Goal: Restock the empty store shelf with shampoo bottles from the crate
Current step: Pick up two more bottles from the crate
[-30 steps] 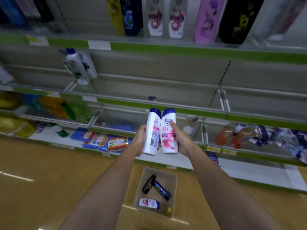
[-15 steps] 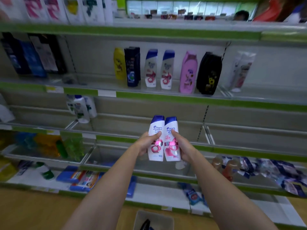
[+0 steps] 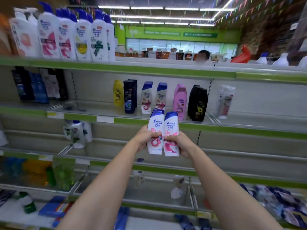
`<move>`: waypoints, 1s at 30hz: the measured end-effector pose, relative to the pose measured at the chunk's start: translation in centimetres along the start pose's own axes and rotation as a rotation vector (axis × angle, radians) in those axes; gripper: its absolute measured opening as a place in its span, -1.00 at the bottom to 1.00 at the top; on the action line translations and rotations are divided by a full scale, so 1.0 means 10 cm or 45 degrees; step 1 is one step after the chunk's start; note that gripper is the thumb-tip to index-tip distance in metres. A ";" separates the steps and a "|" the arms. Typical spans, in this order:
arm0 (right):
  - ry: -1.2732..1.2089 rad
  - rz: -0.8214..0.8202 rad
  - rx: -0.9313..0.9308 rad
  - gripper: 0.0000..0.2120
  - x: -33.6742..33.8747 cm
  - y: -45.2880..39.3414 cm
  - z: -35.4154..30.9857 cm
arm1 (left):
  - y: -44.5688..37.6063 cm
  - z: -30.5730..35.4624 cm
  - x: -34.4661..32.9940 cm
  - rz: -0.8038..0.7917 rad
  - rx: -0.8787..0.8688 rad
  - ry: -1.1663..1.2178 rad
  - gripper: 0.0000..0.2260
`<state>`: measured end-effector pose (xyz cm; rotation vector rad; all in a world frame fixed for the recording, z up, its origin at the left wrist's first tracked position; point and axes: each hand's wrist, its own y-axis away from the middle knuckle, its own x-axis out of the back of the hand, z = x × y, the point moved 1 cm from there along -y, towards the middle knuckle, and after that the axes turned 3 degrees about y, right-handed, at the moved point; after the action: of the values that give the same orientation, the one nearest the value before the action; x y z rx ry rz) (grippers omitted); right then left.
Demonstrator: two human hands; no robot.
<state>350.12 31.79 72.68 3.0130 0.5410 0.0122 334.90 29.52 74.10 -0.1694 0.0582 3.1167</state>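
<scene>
I hold two white shampoo bottles with blue caps and pink labels upright, side by side, in front of the shelving. My left hand [image 3: 146, 138] grips the left shampoo bottle [image 3: 155, 130]. My right hand [image 3: 180, 143] grips the right shampoo bottle [image 3: 171, 130]. Both caps reach the green front edge of the middle shelf [image 3: 249, 120]. On that shelf, just behind, stand two matching bottles [image 3: 153, 97]. The crate is out of view.
On the middle shelf a yellow bottle [image 3: 118, 92], dark blue bottles [image 3: 129, 97], a pink bottle [image 3: 180, 101] and black bottles [image 3: 197, 102] flank the matching pair. Large white bottles [image 3: 74, 35] fill the top shelf. A person's head [image 3: 203, 56] shows beyond it.
Both hands rose with the two bottles from above the floor crate to the middle shelf's edge. The left bottle turned label-forward. My view tilted up, and the crate left the frame.
</scene>
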 end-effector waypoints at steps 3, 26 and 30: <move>0.021 0.013 0.056 -0.69 0.03 -0.05 -0.12 | -0.09 0.09 -0.02 0.099 -0.040 0.019 -0.67; 0.108 0.500 0.246 -0.58 -0.13 -1.27 -0.79 | -1.27 0.82 0.67 0.426 -0.337 -0.270 -0.62; 0.153 0.592 0.250 -0.57 -0.11 -1.47 -0.79 | -1.51 0.78 0.77 0.380 -0.318 -0.303 -0.61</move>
<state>343.81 45.79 79.39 3.2682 -0.1730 0.1781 326.75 45.01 80.49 0.2302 -0.3415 3.4031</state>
